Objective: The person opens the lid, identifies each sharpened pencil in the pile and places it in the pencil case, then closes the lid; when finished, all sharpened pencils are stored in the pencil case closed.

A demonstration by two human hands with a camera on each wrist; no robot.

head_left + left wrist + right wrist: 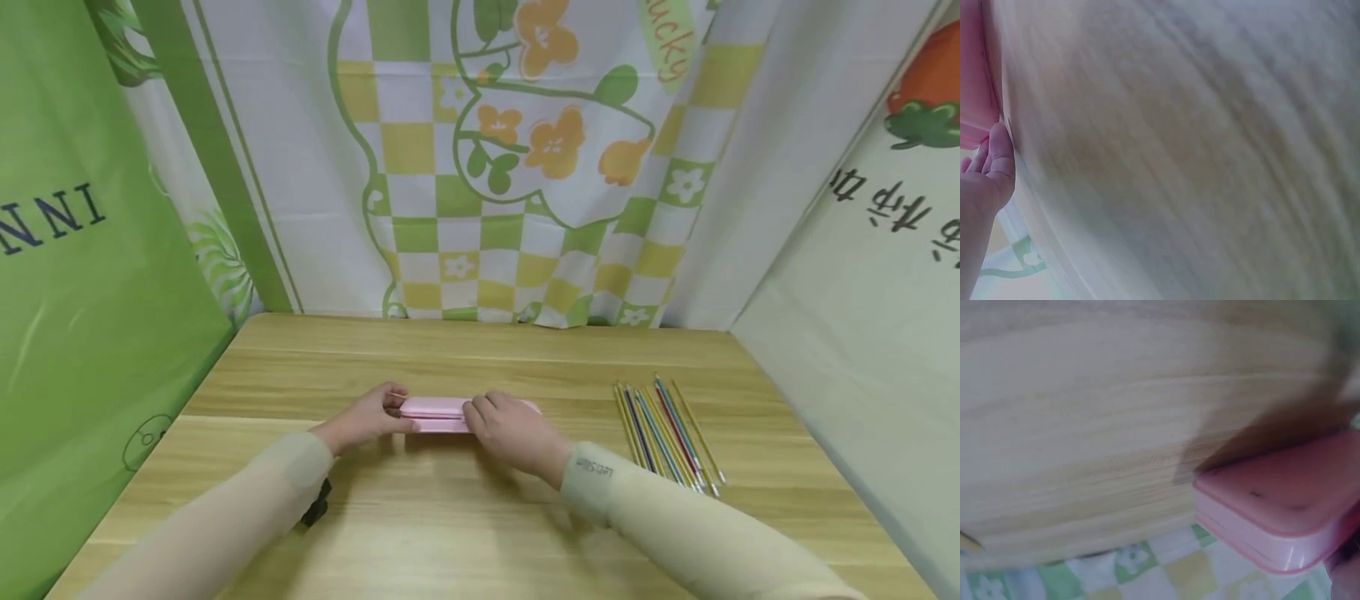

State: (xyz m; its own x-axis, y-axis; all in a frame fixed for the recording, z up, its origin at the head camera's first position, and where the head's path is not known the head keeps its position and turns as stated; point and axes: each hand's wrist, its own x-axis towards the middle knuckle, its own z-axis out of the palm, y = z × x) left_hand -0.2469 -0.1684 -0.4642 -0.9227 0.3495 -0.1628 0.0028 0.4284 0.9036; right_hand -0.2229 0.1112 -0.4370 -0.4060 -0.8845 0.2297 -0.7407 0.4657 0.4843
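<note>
A pink pencil case [438,426] lies lengthwise between both hands near the middle of the wooden table, with a dark seam along its front side. My left hand [369,417] holds its left end, thumb at the near corner and fingers round the back. Over its right half, my right hand [513,427] grips it with bent fingers and hides part of that end. In the left wrist view the thumb [1001,150] meets the case's corner [974,75]. A rounded end of the pencil case [1279,500] fills the lower right of the right wrist view.
Several pencils [663,433] in mixed colours lie in a loose bundle right of the right hand on the table [450,533]. A patterned curtain [510,208] hangs at the far edge. A green cloth [112,333] and a white cloth [847,292] flank the table.
</note>
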